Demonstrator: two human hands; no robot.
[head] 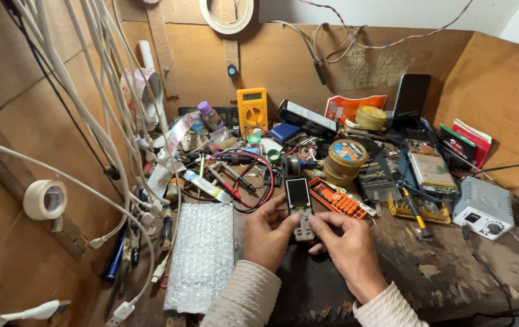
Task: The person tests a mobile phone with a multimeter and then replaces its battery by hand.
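Observation:
Both hands hold a small keypad phone (300, 206) upright over the dark workbench; its little screen is blank and its lower part looks stripped to a grey frame. My left hand (266, 233) grips its left side, thumb against the edge. My right hand (347, 245) pinches the lower right part with thumb and fingers. An orange keypad piece (335, 198) lies just right of the phone.
A sheet of bubble wrap (202, 254) lies to the left. Behind are a yellow multimeter (252, 109) with red and black leads, round tins (344, 160), a bare phone board (432, 172), a grey power unit (483, 207), screwdrivers, and many white cables (105, 91) hanging left.

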